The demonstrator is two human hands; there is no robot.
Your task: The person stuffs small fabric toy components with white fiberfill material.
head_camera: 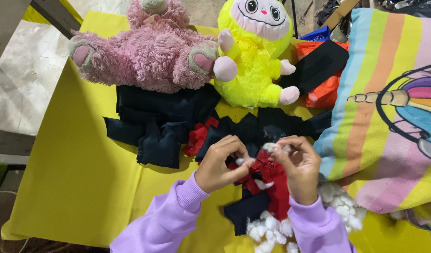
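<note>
We see our left hand (220,164) and right hand (297,166) both pinching white stuffing (271,147), apparently pressing it into the red-and-black fabric piece (271,178) at the tabletop's (84,178) five o'clock

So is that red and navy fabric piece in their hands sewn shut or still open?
Open: white stuffing pokes from the red and navy fabric piece, and the left hand and right hand pinch white tufts there.
</note>
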